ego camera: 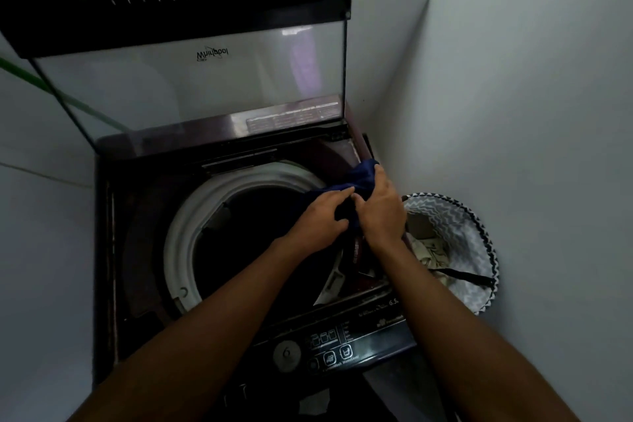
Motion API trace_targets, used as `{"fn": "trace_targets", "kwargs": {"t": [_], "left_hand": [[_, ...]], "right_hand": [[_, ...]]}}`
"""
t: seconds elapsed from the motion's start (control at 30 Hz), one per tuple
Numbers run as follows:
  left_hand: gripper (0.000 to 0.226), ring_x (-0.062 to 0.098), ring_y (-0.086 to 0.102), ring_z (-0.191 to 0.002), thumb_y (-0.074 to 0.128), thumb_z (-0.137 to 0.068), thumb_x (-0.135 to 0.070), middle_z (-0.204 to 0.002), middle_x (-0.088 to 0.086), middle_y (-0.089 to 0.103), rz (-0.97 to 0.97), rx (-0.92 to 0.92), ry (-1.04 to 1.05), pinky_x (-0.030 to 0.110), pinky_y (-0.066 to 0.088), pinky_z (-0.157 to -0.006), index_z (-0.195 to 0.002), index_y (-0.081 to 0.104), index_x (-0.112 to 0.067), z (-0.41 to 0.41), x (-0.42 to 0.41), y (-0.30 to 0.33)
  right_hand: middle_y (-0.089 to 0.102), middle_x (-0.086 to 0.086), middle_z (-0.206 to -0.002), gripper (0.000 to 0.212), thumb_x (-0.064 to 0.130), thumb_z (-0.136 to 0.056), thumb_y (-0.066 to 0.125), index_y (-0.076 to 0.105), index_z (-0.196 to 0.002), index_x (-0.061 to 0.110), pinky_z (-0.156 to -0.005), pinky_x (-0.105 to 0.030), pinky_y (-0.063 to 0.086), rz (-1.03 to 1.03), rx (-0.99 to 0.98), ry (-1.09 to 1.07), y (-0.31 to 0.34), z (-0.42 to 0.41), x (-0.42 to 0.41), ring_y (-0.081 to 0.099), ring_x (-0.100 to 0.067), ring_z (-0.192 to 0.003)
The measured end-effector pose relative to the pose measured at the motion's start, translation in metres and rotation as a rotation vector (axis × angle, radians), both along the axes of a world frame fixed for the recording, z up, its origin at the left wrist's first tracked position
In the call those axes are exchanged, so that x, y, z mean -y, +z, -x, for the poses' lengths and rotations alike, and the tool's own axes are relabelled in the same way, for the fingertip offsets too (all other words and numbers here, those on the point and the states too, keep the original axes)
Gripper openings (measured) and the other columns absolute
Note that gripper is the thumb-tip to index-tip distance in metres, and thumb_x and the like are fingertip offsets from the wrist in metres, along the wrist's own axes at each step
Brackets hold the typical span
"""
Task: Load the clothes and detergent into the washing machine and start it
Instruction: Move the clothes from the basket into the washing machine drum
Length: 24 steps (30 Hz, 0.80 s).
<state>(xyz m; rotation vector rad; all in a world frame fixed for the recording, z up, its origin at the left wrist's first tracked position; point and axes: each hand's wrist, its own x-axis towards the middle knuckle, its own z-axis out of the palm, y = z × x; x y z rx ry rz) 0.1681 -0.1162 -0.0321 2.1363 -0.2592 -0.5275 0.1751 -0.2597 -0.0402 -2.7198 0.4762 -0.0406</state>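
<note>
since the lid (pixel 191 79) is propped up, the drum (pixel 239 233) is left free for loading. a blue cloth (pixel 359 178) is clenched by the left hand (pixel 318 216) and right hand (pixel 380 212) over the drum's right rim, the basket (pixel 479 240) lying just beyond.

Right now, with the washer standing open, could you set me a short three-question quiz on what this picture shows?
1. True or false: the washer lid is shut.
2. What colour is the cloth that the left hand and right hand hold over the drum?
A. White
B. Dark blue
C. Red
3. On which side of the washer, as the person stands, is the laundry basket?

Key:
1. False; it stands raised.
2. B.
3. The right side, next to the wall, with some laundry inside.
</note>
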Motion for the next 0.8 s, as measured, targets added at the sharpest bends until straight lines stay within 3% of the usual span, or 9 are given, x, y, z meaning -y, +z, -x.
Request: {"fn": "trace_targets", "kwargs": {"t": [0.1, 0.17, 0.3, 0.37, 0.43, 0.5, 0.6, 0.7, 0.8], "left_hand": [[0.080, 0.019, 0.033, -0.143, 0.067, -0.086, -0.010, -0.157, 0.004, 0.033, 0.004, -0.035, 0.038, 0.034, 0.031, -0.117, -0.156, 0.027, -0.022, 0.001, 0.004, -0.001], [0.089, 0.022, 0.037, -0.141, 0.068, -0.085, -0.013, -0.158, 0.007, 0.029, 0.010, -0.062, 0.102, 0.039, 0.037, -0.115, -0.158, 0.018, -0.025, 0.002, 0.002, -0.001], [0.088, 0.020, 0.055, -0.126, 0.072, -0.076, -0.023, -0.142, 0.004, 0.050, 0.130, -0.052, 0.254, 0.047, 0.050, -0.102, -0.150, 0.027, -0.035, 0.000, -0.010, -0.007], [0.081, 0.017, 0.058, -0.122, 0.070, -0.074, -0.030, -0.136, 0.002, 0.055, 0.143, -0.034, 0.330, 0.048, 0.052, -0.099, -0.146, 0.032, -0.038, -0.004, -0.022, -0.020], [0.092, 0.019, 0.052, -0.131, 0.068, -0.075, -0.036, -0.146, 0.005, 0.048, 0.118, -0.037, 0.387, 0.046, 0.047, -0.105, -0.153, 0.021, -0.036, -0.001, -0.035, -0.013], [0.092, 0.021, 0.044, -0.138, 0.068, -0.083, -0.028, -0.153, 0.008, 0.040, 0.078, -0.037, 0.426, 0.039, 0.039, -0.113, -0.157, 0.014, -0.029, 0.005, -0.048, -0.007], [0.086, 0.023, 0.037, -0.142, 0.064, -0.090, -0.013, -0.157, 0.010, 0.034, 0.040, -0.056, 0.474, 0.026, 0.031, -0.108, -0.158, 0.012, -0.020, 0.016, -0.070, -0.008], [0.088, 0.025, 0.044, -0.137, 0.066, -0.088, -0.013, -0.153, 0.009, 0.037, -0.018, -0.128, 0.494, 0.036, 0.040, -0.111, -0.157, 0.013, -0.025, 0.027, -0.094, -0.018], [0.094, 0.025, 0.053, -0.124, 0.069, -0.084, -0.009, -0.146, 0.006, 0.041, -0.063, -0.239, 0.466, 0.043, 0.051, -0.100, -0.157, 0.013, -0.029, 0.036, -0.111, -0.021]], "right_hand": [[0.055, -0.020, -0.140, 0.048, 0.014, -0.094, 0.056, 0.051, -0.142, 0.010, -0.083, -0.045, 0.053, 0.090, 0.103, 0.091, 0.005, -0.008, 0.003, 0.063, -0.041, -0.109], [0.065, -0.023, -0.123, 0.039, 0.000, -0.085, 0.055, 0.065, -0.123, 0.005, -0.068, -0.045, 0.056, 0.146, 0.205, 0.184, 0.009, -0.011, -0.007, 0.067, -0.044, -0.096], [0.074, -0.013, -0.089, 0.019, 0.007, -0.085, 0.063, 0.072, -0.101, 0.009, -0.059, -0.038, 0.054, -0.011, 0.329, 0.342, 0.014, -0.009, -0.035, 0.070, -0.036, -0.076], [0.075, -0.010, -0.091, 0.021, 0.014, -0.088, 0.061, 0.072, -0.106, 0.011, -0.061, -0.037, 0.055, -0.087, 0.339, 0.423, 0.012, -0.007, -0.051, 0.071, -0.031, -0.077], [0.075, -0.009, -0.096, 0.026, 0.013, -0.088, 0.056, 0.071, -0.109, 0.009, -0.065, -0.035, 0.056, -0.141, 0.343, 0.490, 0.007, -0.005, -0.066, 0.072, -0.027, -0.080], [0.075, -0.009, -0.095, 0.026, 0.011, -0.087, 0.056, 0.071, -0.107, 0.008, -0.066, -0.036, 0.056, -0.166, 0.335, 0.557, 0.003, -0.004, -0.080, 0.071, -0.027, -0.080], [0.073, -0.010, -0.088, 0.020, 0.008, -0.085, 0.056, 0.071, -0.099, 0.007, -0.064, -0.036, 0.053, -0.217, 0.298, 0.636, -0.003, -0.001, -0.104, 0.069, -0.026, -0.077], [0.068, -0.007, -0.096, 0.018, 0.015, -0.090, 0.056, 0.068, -0.103, 0.012, -0.066, -0.037, 0.053, -0.135, 0.062, 0.721, -0.012, -0.001, -0.124, 0.066, -0.026, -0.083], [0.063, -0.010, -0.109, 0.024, 0.022, -0.089, 0.058, 0.063, -0.110, 0.012, -0.077, -0.044, 0.054, -0.063, -0.140, 0.741, -0.014, -0.009, -0.129, 0.062, -0.029, -0.097]]}}
